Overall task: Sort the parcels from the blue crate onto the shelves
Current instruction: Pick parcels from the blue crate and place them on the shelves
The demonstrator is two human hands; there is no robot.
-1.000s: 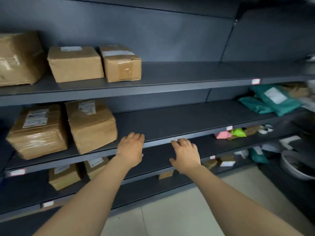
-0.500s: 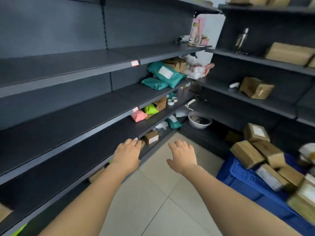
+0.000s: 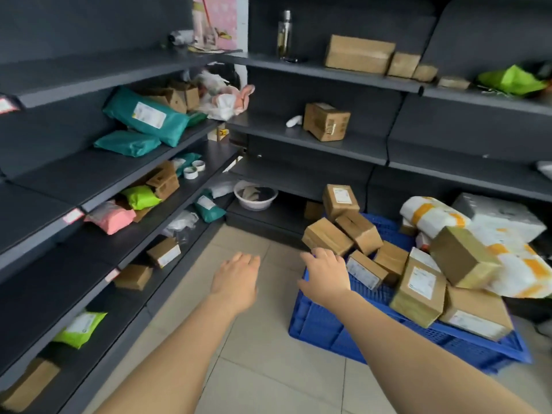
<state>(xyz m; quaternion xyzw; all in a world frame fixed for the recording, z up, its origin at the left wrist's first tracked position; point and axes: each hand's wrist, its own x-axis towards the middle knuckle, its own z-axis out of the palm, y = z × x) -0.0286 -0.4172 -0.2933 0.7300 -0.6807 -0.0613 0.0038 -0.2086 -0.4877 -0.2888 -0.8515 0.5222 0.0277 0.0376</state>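
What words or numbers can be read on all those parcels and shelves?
Nothing is legible.
Label on the teal bag: blurred.
Label on a cardboard box in the blue crate: blurred.
A shelf tag: too small.
The pink poster: no readable words.

The blue crate (image 3: 316, 327) sits on the tiled floor (image 3: 263, 383) near the corner where the dark shelves (image 3: 268, 135) meet. It is heaped with brown cardboard parcels (image 3: 418, 291) and white-and-orange bags (image 3: 433, 216). The right grip (image 3: 325, 273), a bare hand with relaxed fingers, hangs over the crate's left rim and holds nothing. The left grip (image 3: 236, 279) hovers empty above the floor just beside it.
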